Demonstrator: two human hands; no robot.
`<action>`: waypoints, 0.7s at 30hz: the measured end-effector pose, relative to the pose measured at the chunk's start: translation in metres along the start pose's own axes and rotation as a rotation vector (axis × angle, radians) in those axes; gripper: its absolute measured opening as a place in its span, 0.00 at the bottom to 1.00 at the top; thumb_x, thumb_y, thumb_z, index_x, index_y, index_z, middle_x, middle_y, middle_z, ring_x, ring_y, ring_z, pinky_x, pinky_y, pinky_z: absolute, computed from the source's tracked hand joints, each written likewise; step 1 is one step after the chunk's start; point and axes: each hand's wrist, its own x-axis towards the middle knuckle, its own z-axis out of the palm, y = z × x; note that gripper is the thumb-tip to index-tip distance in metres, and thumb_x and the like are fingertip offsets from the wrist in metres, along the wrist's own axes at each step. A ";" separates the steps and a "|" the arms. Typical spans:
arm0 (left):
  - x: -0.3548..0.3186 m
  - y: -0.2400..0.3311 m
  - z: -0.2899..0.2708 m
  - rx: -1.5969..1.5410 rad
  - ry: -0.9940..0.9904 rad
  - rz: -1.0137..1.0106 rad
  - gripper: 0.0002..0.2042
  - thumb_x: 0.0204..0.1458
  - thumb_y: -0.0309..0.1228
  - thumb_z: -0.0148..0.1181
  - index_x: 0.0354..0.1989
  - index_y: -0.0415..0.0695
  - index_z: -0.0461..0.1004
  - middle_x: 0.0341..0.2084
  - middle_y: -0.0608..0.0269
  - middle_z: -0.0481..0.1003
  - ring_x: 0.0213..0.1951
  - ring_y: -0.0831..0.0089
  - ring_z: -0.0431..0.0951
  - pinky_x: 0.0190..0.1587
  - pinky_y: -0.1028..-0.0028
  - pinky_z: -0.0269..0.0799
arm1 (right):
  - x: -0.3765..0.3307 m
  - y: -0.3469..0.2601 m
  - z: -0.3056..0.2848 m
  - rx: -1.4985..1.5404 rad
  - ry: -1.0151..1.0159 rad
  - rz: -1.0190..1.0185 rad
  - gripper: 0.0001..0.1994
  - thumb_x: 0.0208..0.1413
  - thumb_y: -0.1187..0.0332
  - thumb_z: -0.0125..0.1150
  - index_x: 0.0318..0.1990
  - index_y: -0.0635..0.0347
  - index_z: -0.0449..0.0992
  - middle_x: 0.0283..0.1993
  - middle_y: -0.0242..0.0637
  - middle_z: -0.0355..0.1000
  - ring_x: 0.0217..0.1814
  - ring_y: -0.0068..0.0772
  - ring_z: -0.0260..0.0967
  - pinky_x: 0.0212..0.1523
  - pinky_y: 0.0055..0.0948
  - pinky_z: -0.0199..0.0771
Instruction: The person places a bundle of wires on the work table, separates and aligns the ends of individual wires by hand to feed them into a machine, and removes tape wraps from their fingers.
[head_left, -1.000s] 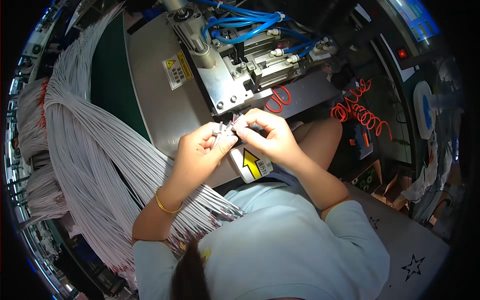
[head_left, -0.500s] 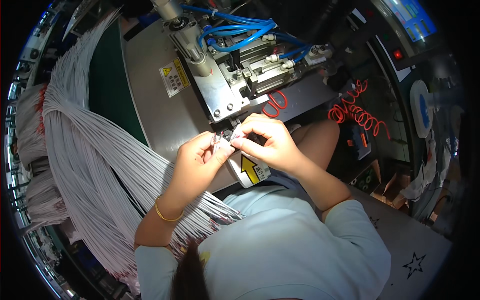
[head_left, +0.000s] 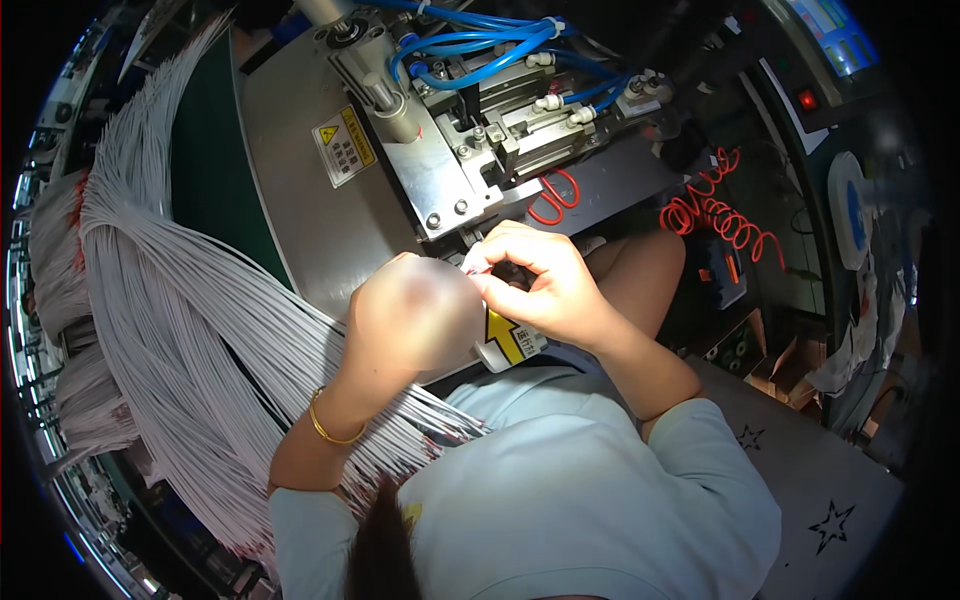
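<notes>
Nearest, under the left forearm, a big sheaf of grey-white wires (head_left: 170,330) fans out to the left — kept within easy reach. The left hand (head_left: 415,315) is closed like a loose fist; what it grips I cannot tell, its back hides the fingers. Touching it on the right, the right hand (head_left: 545,285) pinches a small pale wire end (head_left: 473,262) between thumb and fingers — probably to hold it straight. Just beyond both hands stands the steel press machine (head_left: 440,170) with blue air hoses (head_left: 470,40); farther right hangs a red coiled cable (head_left: 715,215).
</notes>
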 end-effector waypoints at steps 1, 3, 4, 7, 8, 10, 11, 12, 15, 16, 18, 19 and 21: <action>0.001 0.001 0.000 -0.092 -0.032 -0.025 0.06 0.54 0.23 0.63 0.31 0.41 0.70 0.26 0.78 0.67 0.25 0.92 0.60 0.26 0.86 0.57 | 0.000 0.000 0.000 0.057 -0.001 0.044 0.05 0.51 0.74 0.62 0.34 0.65 0.77 0.31 0.34 0.74 0.35 0.23 0.70 0.37 0.23 0.71; 0.003 0.004 0.000 -0.275 -0.097 -0.073 0.04 0.55 0.24 0.62 0.33 0.40 0.71 0.27 0.77 0.69 0.27 0.92 0.63 0.29 0.88 0.61 | -0.001 0.001 0.001 0.171 -0.002 0.132 0.05 0.52 0.74 0.62 0.35 0.65 0.77 0.32 0.33 0.74 0.35 0.21 0.70 0.37 0.22 0.70; 0.004 0.004 0.000 -0.276 -0.097 -0.074 0.04 0.55 0.24 0.62 0.33 0.40 0.71 0.27 0.77 0.69 0.27 0.92 0.63 0.29 0.88 0.61 | -0.002 0.001 0.001 0.171 -0.003 0.133 0.05 0.52 0.74 0.62 0.35 0.65 0.77 0.32 0.33 0.74 0.35 0.21 0.70 0.37 0.22 0.70; 0.005 0.005 -0.002 -0.378 -0.163 -0.069 0.04 0.57 0.25 0.60 0.35 0.39 0.72 0.28 0.76 0.71 0.29 0.92 0.66 0.32 0.88 0.63 | -0.003 0.003 0.002 0.428 -0.032 0.272 0.04 0.52 0.76 0.62 0.35 0.65 0.78 0.33 0.34 0.74 0.37 0.20 0.70 0.40 0.20 0.68; 0.005 0.006 -0.002 -0.379 -0.164 -0.069 0.04 0.57 0.25 0.60 0.35 0.39 0.72 0.28 0.76 0.71 0.29 0.92 0.66 0.32 0.88 0.63 | -0.004 0.002 0.001 0.427 -0.031 0.273 0.04 0.52 0.76 0.62 0.35 0.65 0.78 0.33 0.34 0.74 0.37 0.20 0.70 0.40 0.20 0.68; 0.005 0.006 -0.001 -0.367 -0.167 -0.095 0.04 0.57 0.25 0.59 0.34 0.39 0.72 0.27 0.76 0.71 0.28 0.92 0.65 0.31 0.88 0.62 | -0.003 0.000 0.000 0.302 -0.031 0.242 0.03 0.51 0.76 0.63 0.34 0.64 0.77 0.31 0.34 0.73 0.35 0.22 0.70 0.39 0.23 0.67; 0.005 0.007 -0.001 -0.361 -0.168 -0.109 0.04 0.58 0.26 0.59 0.34 0.39 0.72 0.26 0.76 0.71 0.28 0.92 0.65 0.30 0.87 0.62 | -0.003 -0.002 -0.001 0.240 -0.030 0.227 0.03 0.50 0.76 0.64 0.33 0.63 0.77 0.30 0.35 0.73 0.34 0.24 0.70 0.39 0.24 0.67; 0.005 0.007 -0.001 -0.362 -0.169 -0.110 0.04 0.58 0.26 0.59 0.34 0.39 0.72 0.26 0.76 0.71 0.28 0.92 0.65 0.30 0.87 0.62 | -0.002 -0.005 -0.001 0.241 -0.030 0.229 0.03 0.50 0.76 0.64 0.33 0.63 0.77 0.30 0.35 0.73 0.34 0.24 0.70 0.39 0.24 0.67; 0.003 0.007 -0.002 0.180 -0.130 0.056 0.03 0.58 0.25 0.58 0.33 0.39 0.73 0.25 0.75 0.71 0.26 0.91 0.64 0.29 0.86 0.61 | 0.003 -0.014 -0.002 -0.496 -0.071 -0.170 0.03 0.48 0.75 0.63 0.29 0.62 0.75 0.26 0.37 0.70 0.30 0.31 0.68 0.38 0.29 0.64; 0.003 0.007 -0.002 0.179 -0.133 0.055 0.03 0.58 0.25 0.58 0.33 0.39 0.73 0.25 0.75 0.71 0.26 0.91 0.64 0.29 0.86 0.61 | 0.003 -0.013 -0.002 -0.497 -0.070 -0.168 0.03 0.48 0.75 0.63 0.29 0.62 0.75 0.26 0.37 0.70 0.30 0.31 0.68 0.38 0.29 0.64; 0.003 0.007 -0.002 -0.076 -0.093 -0.036 0.03 0.58 0.26 0.57 0.33 0.40 0.73 0.25 0.75 0.71 0.26 0.91 0.63 0.28 0.85 0.60 | 0.003 -0.009 -0.002 -0.517 -0.042 -0.172 0.04 0.47 0.73 0.62 0.27 0.61 0.74 0.25 0.35 0.69 0.29 0.36 0.67 0.36 0.32 0.62; 0.003 0.007 -0.002 -0.203 -0.072 -0.082 0.03 0.58 0.26 0.57 0.33 0.40 0.73 0.24 0.75 0.70 0.25 0.91 0.62 0.28 0.85 0.59 | 0.002 -0.006 -0.002 -0.527 -0.028 -0.174 0.04 0.47 0.71 0.61 0.26 0.60 0.73 0.24 0.35 0.68 0.29 0.38 0.66 0.36 0.34 0.61; 0.002 0.008 -0.002 -0.199 -0.069 -0.071 0.03 0.58 0.26 0.57 0.33 0.40 0.73 0.24 0.75 0.70 0.25 0.91 0.62 0.28 0.85 0.59 | -0.002 0.004 -0.002 -0.438 -0.002 -0.138 0.04 0.49 0.72 0.60 0.27 0.61 0.73 0.24 0.35 0.68 0.29 0.38 0.66 0.36 0.33 0.61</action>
